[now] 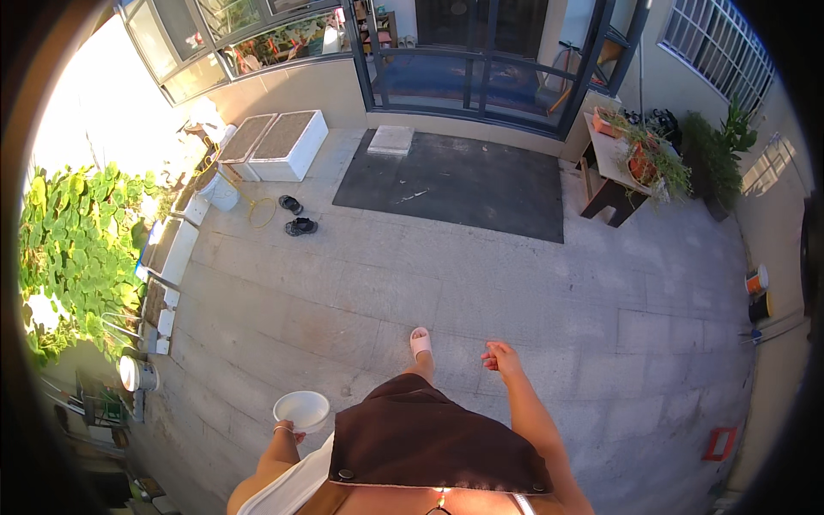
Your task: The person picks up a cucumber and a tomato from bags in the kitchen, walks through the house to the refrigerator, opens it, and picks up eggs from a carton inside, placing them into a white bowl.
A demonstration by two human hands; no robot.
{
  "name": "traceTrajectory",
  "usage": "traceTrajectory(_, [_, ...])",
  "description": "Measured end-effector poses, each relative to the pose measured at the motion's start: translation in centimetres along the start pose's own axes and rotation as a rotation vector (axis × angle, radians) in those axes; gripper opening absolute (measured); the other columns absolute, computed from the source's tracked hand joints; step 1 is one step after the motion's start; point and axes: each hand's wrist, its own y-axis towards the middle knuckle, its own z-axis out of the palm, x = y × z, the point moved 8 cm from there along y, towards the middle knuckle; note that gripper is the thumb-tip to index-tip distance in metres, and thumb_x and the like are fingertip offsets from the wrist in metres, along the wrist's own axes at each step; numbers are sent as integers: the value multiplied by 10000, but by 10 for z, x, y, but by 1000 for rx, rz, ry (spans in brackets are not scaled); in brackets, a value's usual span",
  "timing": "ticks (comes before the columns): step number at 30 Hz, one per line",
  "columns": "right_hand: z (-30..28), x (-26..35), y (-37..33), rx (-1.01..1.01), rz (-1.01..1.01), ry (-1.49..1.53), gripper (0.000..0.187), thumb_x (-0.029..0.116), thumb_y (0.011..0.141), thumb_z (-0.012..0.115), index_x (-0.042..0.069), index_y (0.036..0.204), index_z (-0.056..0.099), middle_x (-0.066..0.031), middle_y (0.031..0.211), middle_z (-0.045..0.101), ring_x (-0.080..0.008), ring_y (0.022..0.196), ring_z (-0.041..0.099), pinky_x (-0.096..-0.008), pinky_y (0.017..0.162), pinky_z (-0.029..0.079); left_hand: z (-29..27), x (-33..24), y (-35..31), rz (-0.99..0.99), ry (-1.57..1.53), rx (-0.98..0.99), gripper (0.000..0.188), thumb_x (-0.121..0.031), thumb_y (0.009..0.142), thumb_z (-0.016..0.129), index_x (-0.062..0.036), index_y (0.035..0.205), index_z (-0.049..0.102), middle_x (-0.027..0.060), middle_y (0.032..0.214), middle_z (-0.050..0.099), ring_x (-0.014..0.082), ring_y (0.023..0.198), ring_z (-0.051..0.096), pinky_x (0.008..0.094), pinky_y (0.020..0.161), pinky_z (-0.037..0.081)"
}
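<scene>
At the lower left, my left hand grips the rim of a round white bowl on its near side. The bowl's pale inside faces up, and I can make out nothing in it. My right hand is held out in front of me on the right, its fingers loosely curled in and nothing visible in them. It touches nothing and is over the grey paving. Below and between my arms hangs a dark brown garment. One foot in a pink slipper is on the paving ahead.
A dark mat with a white slab lies before the glass doors. White planter boxes, a bucket and black sandals are at left. A plant table stands right; a red frame lies lower right.
</scene>
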Motion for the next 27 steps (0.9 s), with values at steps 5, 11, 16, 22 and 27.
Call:
traceTrajectory(5, [-112,-64,47,-184,516,-495,400,412,852,483,18,895,527,-154,669,615,-163,404,480,-307,371,390,180,-142,-33,59,141,32,286,-237,882,440,-29,1077,466,171,777,588,286,544,603,356,417,476])
traceTrajectory(11, [-151,34,60,-582,512,-385,454,417,870,439,-21,811,545,-81,507,489,-155,374,389,-284,349,308,408,-399,-231,664,149,486,197,-183,827,573,-5,911,584,78,721,593,132,541,566,260,478,481])
traceTrajectory(16, [-129,91,205,-621,522,-155,435,422,864,461,-5,819,534,-71,503,462,-149,374,377,-278,341,293,507,-533,-300,836,225,515,194,-191,828,573,-18,914,596,42,707,584,115,511,521,253,482,474])
traceTrajectory(22, [-114,206,374,-641,480,110,416,428,857,487,14,828,522,-58,497,429,-143,373,363,-271,332,276,489,-547,-277,521,181,155,207,-208,821,570,-24,915,584,71,696,595,165,523,588,272,449,467])
traceTrajectory(27, [-45,413,547,-514,110,-72,365,440,843,524,83,777,484,4,445,318,-111,301,269,-263,292,180,447,-555,-221,350,-15,13,230,-198,828,547,-11,963,550,107,712,598,195,510,596,306,404,462])
